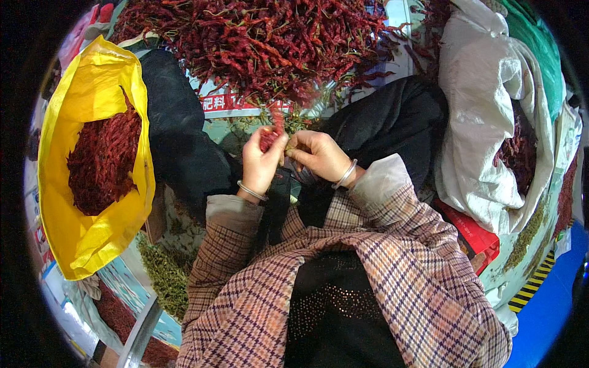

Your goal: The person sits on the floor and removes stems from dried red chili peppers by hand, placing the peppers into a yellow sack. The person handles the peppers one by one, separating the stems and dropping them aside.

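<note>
Before my knees, my left hand (pixel 256 162) is closed around a few dried red chili peppers (pixel 277 118), whose bodies poke out above the thumb and between the fingers. Close beside it on the right, my right hand (pixel 326 155) pinches a thin pale stem (pixel 289 148) between thumb and fingertips, right at the left thumb. Whether that stem is still joined to a pepper cannot be seen. Just beyond both hands lies a large heap of dried red chilies with stems (pixel 267 46), spread over a white printed sheet (pixel 234 108).
At my left stands an opened yellow bag (pixel 87 246) with stemless-looking dried chilies (pixel 106 161) inside. A white woven sack (pixel 474 119) holding dark red chilies (pixel 517 152) is at my right, above a red box (pixel 476 234). Greenish stems (pixel 163 267) litter the floor at left, near a metal bar (pixel 140 329).
</note>
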A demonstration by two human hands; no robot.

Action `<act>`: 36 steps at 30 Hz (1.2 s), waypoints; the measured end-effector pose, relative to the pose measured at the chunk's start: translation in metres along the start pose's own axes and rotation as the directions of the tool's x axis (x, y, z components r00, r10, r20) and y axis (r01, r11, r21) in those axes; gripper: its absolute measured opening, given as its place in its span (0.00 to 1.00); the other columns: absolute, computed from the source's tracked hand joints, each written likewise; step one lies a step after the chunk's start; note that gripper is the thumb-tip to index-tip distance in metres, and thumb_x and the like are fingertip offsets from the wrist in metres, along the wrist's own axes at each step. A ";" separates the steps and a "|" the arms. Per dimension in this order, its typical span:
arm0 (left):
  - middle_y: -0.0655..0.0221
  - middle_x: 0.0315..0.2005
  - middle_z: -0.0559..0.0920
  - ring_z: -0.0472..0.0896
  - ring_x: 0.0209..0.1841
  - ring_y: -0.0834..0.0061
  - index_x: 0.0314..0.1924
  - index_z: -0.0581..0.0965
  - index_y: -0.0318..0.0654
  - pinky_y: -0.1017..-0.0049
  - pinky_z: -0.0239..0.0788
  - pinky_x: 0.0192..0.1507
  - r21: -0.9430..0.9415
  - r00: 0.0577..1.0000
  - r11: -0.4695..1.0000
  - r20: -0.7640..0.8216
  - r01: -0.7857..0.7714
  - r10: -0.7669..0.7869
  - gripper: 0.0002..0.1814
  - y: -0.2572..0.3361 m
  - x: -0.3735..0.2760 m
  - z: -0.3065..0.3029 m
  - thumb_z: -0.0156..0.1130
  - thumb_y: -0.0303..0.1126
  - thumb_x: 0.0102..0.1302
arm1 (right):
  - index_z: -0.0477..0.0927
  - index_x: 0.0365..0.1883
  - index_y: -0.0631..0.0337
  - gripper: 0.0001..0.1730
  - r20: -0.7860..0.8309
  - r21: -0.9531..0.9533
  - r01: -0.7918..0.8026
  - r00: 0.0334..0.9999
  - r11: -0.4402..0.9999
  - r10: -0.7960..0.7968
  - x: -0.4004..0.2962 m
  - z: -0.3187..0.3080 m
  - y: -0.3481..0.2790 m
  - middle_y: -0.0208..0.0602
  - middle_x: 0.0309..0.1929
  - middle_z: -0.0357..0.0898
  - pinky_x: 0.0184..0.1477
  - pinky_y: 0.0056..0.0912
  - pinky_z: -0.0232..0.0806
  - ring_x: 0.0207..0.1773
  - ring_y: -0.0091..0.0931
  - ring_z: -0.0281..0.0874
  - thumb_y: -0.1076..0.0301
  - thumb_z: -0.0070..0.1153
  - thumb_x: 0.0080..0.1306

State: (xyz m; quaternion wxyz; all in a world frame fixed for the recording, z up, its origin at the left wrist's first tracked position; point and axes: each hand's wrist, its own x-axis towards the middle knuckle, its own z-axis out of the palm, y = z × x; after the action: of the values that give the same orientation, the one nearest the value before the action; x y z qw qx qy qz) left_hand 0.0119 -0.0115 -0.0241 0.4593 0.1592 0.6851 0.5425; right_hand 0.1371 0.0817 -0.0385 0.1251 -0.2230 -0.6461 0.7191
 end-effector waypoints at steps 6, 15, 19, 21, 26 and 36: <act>0.75 0.24 0.74 0.64 0.19 0.89 0.35 0.72 0.35 0.86 0.56 0.20 -0.656 0.956 0.696 0.217 0.294 -0.199 0.07 0.035 0.007 0.012 0.57 0.31 0.64 | 0.72 0.33 0.65 0.06 -0.050 0.685 -0.111 0.979 0.720 0.198 0.001 0.003 -0.034 0.29 0.27 0.75 0.27 0.16 0.64 0.24 0.15 0.70 0.70 0.50 0.66; 0.74 0.22 0.73 0.67 0.19 0.89 0.37 0.72 0.37 0.84 0.60 0.21 -0.255 0.995 0.962 0.021 0.102 -0.100 0.04 0.025 -0.010 -0.005 0.56 0.26 0.63 | 0.72 0.32 0.64 0.07 0.018 0.274 -0.220 0.975 0.936 0.223 0.009 0.007 -0.014 0.31 0.24 0.75 0.25 0.22 0.65 0.24 0.22 0.73 0.70 0.55 0.61; 0.75 0.29 0.69 0.59 0.14 0.95 0.41 0.67 0.36 0.92 0.54 0.16 -0.792 0.889 0.419 0.448 0.444 -0.095 0.08 0.028 -0.016 -0.017 0.50 0.32 0.68 | 0.73 0.31 0.63 0.05 0.143 0.643 -0.272 0.961 0.716 0.236 0.002 0.011 -0.059 0.29 0.25 0.75 0.26 0.16 0.64 0.23 0.17 0.71 0.70 0.53 0.64; 0.76 0.28 0.68 0.57 0.13 0.97 0.39 0.66 0.36 0.92 0.52 0.14 -0.753 0.819 0.400 0.574 0.522 0.011 0.08 0.034 -0.016 -0.016 0.50 0.33 0.68 | 0.73 0.32 0.62 0.04 0.216 0.757 -0.315 0.948 0.572 0.235 -0.009 0.012 -0.064 0.29 0.26 0.75 0.25 0.16 0.62 0.21 0.16 0.68 0.70 0.52 0.64; 0.79 0.27 0.66 0.53 0.11 0.99 0.37 0.65 0.38 0.93 0.43 0.13 -0.588 0.724 0.564 0.690 0.579 -0.024 0.08 0.027 -0.030 -0.017 0.50 0.34 0.68 | 0.74 0.34 0.62 0.05 0.359 0.779 -0.442 0.896 0.445 0.261 -0.037 0.007 -0.060 0.28 0.25 0.74 0.24 0.16 0.58 0.20 0.15 0.64 0.69 0.51 0.65; 0.78 0.20 0.71 0.62 0.15 0.90 0.36 0.72 0.37 0.85 0.54 0.18 -0.458 0.950 0.842 0.252 0.284 -0.183 0.05 0.014 -0.037 -0.017 0.54 0.30 0.65 | 0.71 0.32 0.61 0.04 -0.165 0.200 -0.180 0.963 0.963 0.215 -0.045 0.005 -0.044 0.23 0.24 0.70 0.23 0.14 0.59 0.22 0.11 0.63 0.72 0.51 0.64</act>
State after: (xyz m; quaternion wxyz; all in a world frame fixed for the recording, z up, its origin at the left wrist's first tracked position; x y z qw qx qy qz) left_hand 0.0135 -0.0432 0.0048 0.6134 0.0063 0.4907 0.6189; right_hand 0.1687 0.0619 0.0124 0.1320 -0.3401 -0.5373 0.7604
